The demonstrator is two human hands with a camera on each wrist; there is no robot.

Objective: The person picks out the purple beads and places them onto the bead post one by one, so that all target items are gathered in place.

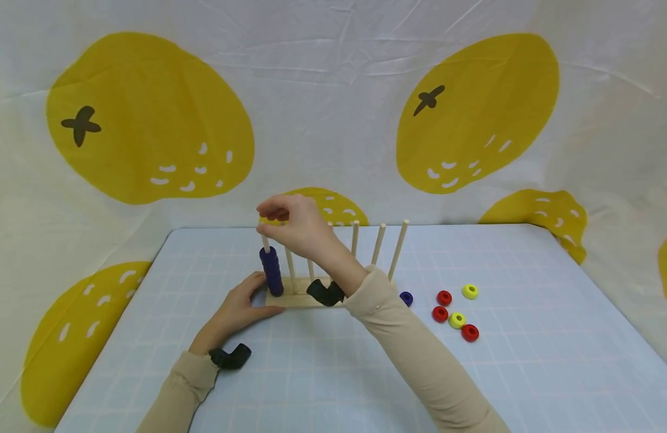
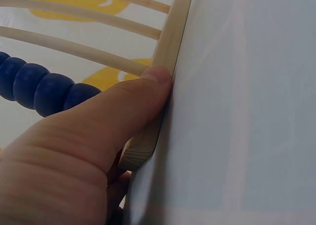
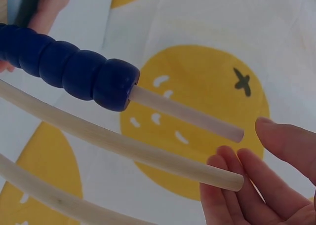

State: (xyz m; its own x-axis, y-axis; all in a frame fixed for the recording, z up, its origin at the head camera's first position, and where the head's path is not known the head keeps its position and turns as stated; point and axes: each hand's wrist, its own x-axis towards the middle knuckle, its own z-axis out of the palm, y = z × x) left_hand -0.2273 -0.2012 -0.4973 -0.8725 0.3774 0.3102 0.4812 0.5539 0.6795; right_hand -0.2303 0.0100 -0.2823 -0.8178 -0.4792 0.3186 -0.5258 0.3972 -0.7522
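Several dark blue beads (image 1: 271,272) are stacked on the leftmost peg of a wooden peg stand (image 1: 306,299). In the left wrist view the thumb lies along the front edge of the base (image 2: 170,42), the other fingers behind it; my left hand (image 1: 241,308) grips that left end. My right hand (image 1: 295,225) is raised at the top of the leftmost peg. In the right wrist view its thumb and fingers are apart, with nothing between them, just beyond the bare tip of the beaded peg (image 3: 187,112). The neighbouring peg (image 3: 148,153) carries no beads.
Right of the stand lie one blue bead (image 1: 406,298), several red beads (image 1: 444,297) and yellow beads (image 1: 470,291) on the pale checked tablecloth (image 1: 555,361). The right forearm crosses in front of the stand's bare pegs (image 1: 399,249). A fruit-print curtain (image 1: 322,120) hangs behind.
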